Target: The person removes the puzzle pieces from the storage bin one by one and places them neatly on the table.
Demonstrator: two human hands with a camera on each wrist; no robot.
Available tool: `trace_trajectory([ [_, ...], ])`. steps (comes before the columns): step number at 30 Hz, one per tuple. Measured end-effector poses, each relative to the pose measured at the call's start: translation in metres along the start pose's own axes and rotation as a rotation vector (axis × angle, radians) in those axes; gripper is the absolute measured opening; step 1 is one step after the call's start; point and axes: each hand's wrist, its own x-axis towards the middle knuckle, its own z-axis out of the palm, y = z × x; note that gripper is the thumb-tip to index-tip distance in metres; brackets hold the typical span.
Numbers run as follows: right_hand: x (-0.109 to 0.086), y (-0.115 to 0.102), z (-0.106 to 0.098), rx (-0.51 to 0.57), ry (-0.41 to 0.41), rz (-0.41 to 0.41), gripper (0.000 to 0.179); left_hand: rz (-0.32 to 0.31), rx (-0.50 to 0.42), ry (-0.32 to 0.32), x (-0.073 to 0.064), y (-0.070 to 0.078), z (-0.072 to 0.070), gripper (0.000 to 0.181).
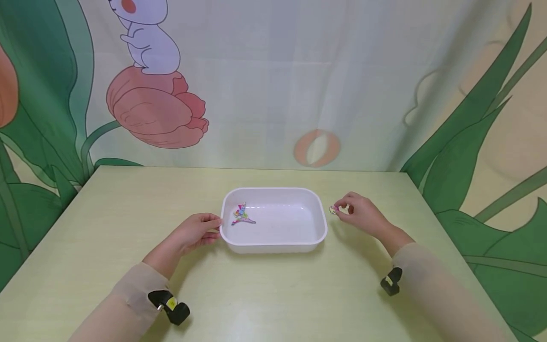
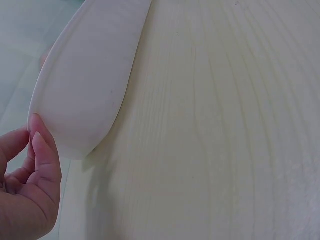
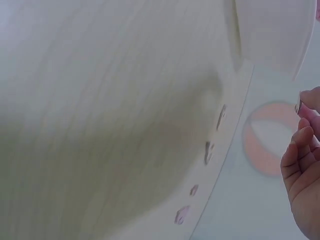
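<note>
The white tray (image 1: 273, 248) lies on the worktop (image 1: 265, 294), long axis running left to right, the left hand (image 1: 197, 232) pinching its left rim, the right hand (image 1: 359, 213) pinching a small piece (image 1: 333, 210) just beside its right end. Colourful pieces (image 1: 243, 220) lie inside, leftward; only the right wrist view shows four small items (image 3: 208, 153) lined up on the worktop.

Tray (image 1: 282, 221) glossy plastic; tabletop (image 1: 265, 294) smooth, wood-grained; backdrop (image 1: 265, 95) printed cloth; sleeves (image 1: 440, 289) matt fabric.
</note>
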Motion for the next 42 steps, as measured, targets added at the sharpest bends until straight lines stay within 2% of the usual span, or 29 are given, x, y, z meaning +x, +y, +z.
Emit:
trace_trajectory([
  [7,-0.012,0.025,-0.008,-0.039,-0.011,0.134,0.019,0.003,0.0,-0.006,0.0,-0.001,0.0,0.034],
  [22,-0.033,0.077,-0.029,-0.087,-0.004,0.279,0.024,0.006,0.007,-0.003,0.0,0.001,0.0,0.034],
  [31,-0.037,0.095,-0.034,-0.105,-0.008,0.342,0.028,0.003,0.005,0.005,0.0,0.001,0.0,0.035],
  [37,-0.038,0.105,-0.032,-0.061,-0.019,0.429,0.032,0.012,-0.003,-0.002,-0.001,0.001,0.0,0.035],
  [42,-0.039,0.113,-0.029,-0.041,-0.008,0.448,0.032,0.014,0.001,-0.001,-0.001,0.001,0.001,0.035],
])
